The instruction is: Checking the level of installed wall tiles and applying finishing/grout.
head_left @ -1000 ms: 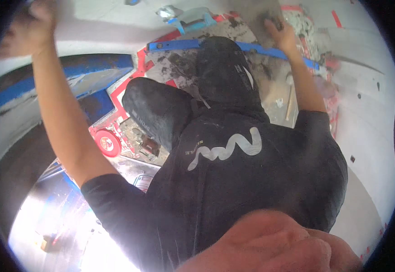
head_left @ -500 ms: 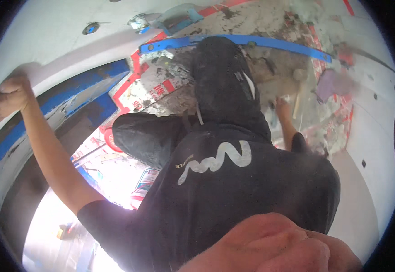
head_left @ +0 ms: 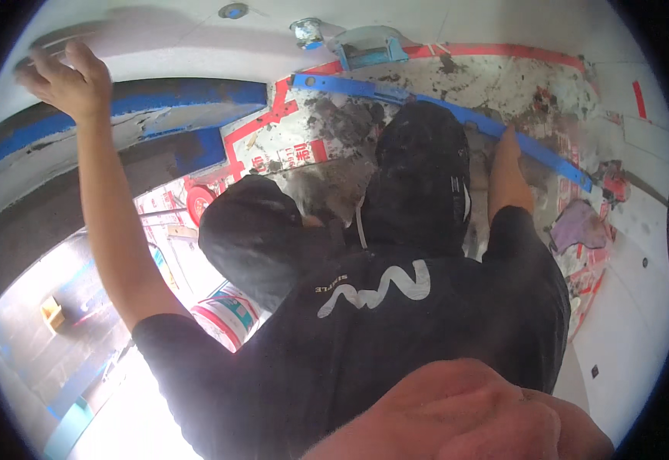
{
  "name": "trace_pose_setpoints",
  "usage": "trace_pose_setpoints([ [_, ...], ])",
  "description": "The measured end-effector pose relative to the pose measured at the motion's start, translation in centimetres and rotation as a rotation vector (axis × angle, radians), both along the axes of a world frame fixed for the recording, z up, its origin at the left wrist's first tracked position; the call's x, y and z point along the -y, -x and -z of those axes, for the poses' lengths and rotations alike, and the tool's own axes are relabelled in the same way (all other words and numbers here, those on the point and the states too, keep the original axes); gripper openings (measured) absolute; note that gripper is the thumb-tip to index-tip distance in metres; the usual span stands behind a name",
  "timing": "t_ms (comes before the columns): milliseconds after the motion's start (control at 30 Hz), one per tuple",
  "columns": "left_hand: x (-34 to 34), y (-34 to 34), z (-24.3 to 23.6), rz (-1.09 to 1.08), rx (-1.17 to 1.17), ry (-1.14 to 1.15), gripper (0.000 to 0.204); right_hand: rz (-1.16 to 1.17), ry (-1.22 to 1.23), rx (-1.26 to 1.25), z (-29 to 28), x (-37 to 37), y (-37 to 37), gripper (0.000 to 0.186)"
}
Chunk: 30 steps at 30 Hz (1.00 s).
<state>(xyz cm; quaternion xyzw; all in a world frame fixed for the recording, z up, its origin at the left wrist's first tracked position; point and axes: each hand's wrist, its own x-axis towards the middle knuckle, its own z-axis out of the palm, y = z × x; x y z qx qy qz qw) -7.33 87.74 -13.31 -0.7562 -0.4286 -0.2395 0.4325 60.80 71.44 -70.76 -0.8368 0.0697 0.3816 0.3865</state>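
Observation:
A long blue spirit level (head_left: 542, 149) lies across the dirty floor covering beyond my bent knee. My right hand (head_left: 509, 142) reaches to the level and overlaps its near edge. Its fingers are too indistinct to show whether they grip. Out at the upper left, my left hand (head_left: 70, 83) is raised against the pale wall (head_left: 173, 42), fingers apart and holding nothing. Below that hand runs a dark ledge with blue strips (head_left: 173, 96).
At the far wall stands a light-blue handled piece (head_left: 373, 54). A purple cloth-like item (head_left: 580, 226) lies right. A bucket (head_left: 227, 314) and round red object (head_left: 200, 203) are left of my legs. A small yellow block (head_left: 52, 313) sits lower left.
My right hand has moved forward from the floor to the spirit level. My left hand appears higher, with its fingers lifted and more bent. The whole view has shifted.

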Motion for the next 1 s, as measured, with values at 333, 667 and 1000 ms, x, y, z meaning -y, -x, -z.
trace_pose_setpoints([
  [333, 13.5, -3.1, 19.0, -0.152, 0.594, 1.405, 0.055, 0.161, -0.255, -0.125, -6.2, 0.2, 2.2, 0.079],
  [667, 16.4, 3.3, 40.2, -0.465, 1.826, 1.547, 0.103, -0.364, -0.759, -0.077, -15.3, -1.7, -1.2, 0.036],
  [1000, 18.1, 4.9, 42.4, -0.591, 2.369, 1.305, 0.117, -0.368, -0.965, -0.045, -28.6, -5.0, -0.4, 0.039],
])
